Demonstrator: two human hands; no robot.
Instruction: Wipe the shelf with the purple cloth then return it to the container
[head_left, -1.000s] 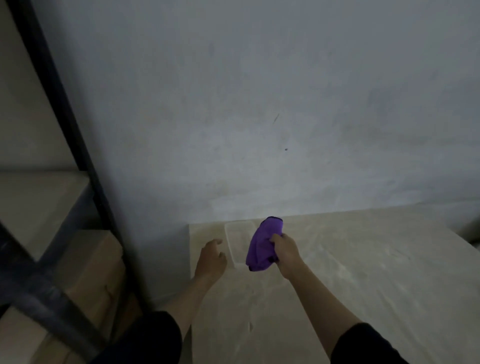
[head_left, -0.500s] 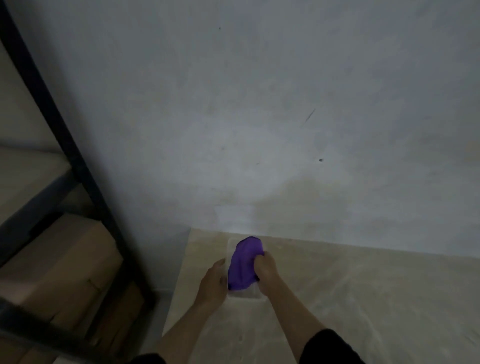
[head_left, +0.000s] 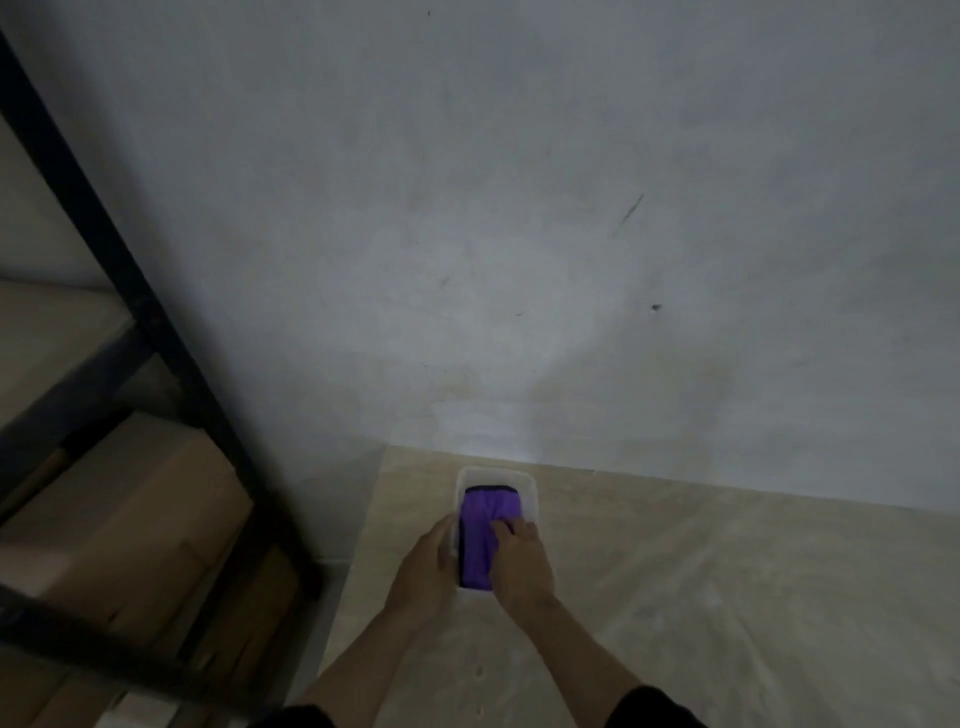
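Lying lengthwise inside the container (head_left: 493, 472), purple cloth (head_left: 485, 530) runs away from the body. Right hand (head_left: 519, 569) sits on it, fingers bent, pinch or press unclear. Left hand (head_left: 423, 571) cups the container's left wall.

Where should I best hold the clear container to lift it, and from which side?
Probably its two long walls, from above and the near end: the container is narrow, its far end sits close to the wall, and the purple cloth fills it.
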